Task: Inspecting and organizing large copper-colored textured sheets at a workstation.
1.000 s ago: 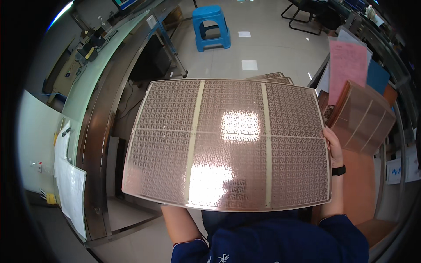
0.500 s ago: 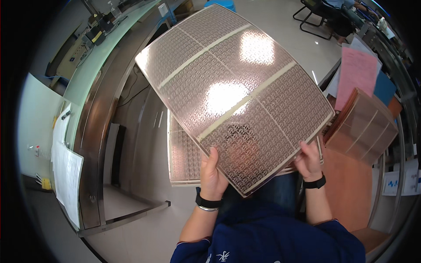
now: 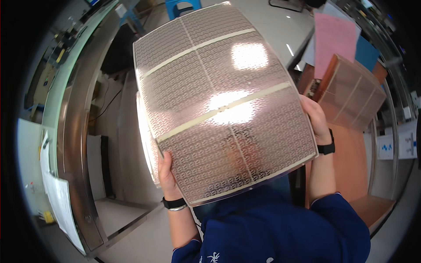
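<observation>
In front of a worker in a navy shirt [image 3: 285,223], a broad, shiny, patterned panel [image 3: 221,98] hangs in a two-handed grip, its far end pointing towards 11 o'clock, while what looks like a second panel [image 3: 147,140] shows a bright sliver beneath it at 8 o'clock. The far end, with no visible support, looks likeliest to sag or flex, since both grips sit on the near half; a low dip could scrape the panels together, and a swing towards 3 o'clock could bring an edge against the leaning stack of copper-toned sheets [image 3: 355,94] or the pink paper [image 3: 335,41] at 2 o'clock. Bare skin may also smudge the gleaming face. At 7 o'clock the left hand [image 3: 166,177] is pinched nearly closed on the panel's edge, thumb along the rim, the other fingers hidden; at 3 o'clock the right hand [image 3: 316,116] wraps the opposite edge, fingers curled round it, tips out of sight, so how tightly they press cannot be told
</observation>
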Demonstrator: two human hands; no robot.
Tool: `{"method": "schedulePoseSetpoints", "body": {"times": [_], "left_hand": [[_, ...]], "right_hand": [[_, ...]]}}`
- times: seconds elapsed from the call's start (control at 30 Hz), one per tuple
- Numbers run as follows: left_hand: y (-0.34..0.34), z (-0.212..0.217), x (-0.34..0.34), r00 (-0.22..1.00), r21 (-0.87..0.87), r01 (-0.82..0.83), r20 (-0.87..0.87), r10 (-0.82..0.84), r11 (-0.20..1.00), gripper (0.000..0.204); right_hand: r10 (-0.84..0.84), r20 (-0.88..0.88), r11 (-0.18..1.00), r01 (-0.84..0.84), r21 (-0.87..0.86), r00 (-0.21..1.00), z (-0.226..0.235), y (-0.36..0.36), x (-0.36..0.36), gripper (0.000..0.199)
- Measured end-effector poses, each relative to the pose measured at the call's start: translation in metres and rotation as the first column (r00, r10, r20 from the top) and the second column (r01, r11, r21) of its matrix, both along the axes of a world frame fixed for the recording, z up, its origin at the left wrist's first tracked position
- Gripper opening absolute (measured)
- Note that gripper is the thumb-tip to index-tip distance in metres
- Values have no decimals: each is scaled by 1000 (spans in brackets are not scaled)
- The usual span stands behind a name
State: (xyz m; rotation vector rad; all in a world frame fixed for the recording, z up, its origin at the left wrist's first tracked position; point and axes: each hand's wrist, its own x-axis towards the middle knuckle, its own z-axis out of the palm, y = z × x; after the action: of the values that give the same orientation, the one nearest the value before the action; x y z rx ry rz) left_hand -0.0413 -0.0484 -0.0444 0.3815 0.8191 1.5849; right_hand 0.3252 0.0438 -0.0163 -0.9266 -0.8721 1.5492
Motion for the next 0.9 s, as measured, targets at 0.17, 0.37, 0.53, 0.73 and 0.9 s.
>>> {"method": "schedulePoseSetpoints", "body": {"times": [0.17, 0.37, 0.53, 0.73, 0.9], "left_hand": [[-1, -11, -9, 1000, -30, 14, -25, -15, 999, 42], [-1, -6, -8, 996, -53, -35, -87, 30, 998, 33], [0, 3, -8, 989, -5, 11, -150, -12, 1000, 41], [0, 26, -3, 991, 52, 75, -119, -68, 996, 39], [3, 29, -10, 988, 68, 151, -27, -149, 986, 49]], "right_hand": [[63, 94, 996, -68, 54, 994, 2, 1, -11, 36], [20, 134, 999, -25, 32, 991, -8, 2, -9, 37], [41, 73, 999, -40, -4, 996, -8, 0, -12, 34], [59, -345, 991, -96, -90, 937, -22, 10, 8, 26], [105, -353, 993, -119, -19, 930, 6, 10, -20, 33]]}}
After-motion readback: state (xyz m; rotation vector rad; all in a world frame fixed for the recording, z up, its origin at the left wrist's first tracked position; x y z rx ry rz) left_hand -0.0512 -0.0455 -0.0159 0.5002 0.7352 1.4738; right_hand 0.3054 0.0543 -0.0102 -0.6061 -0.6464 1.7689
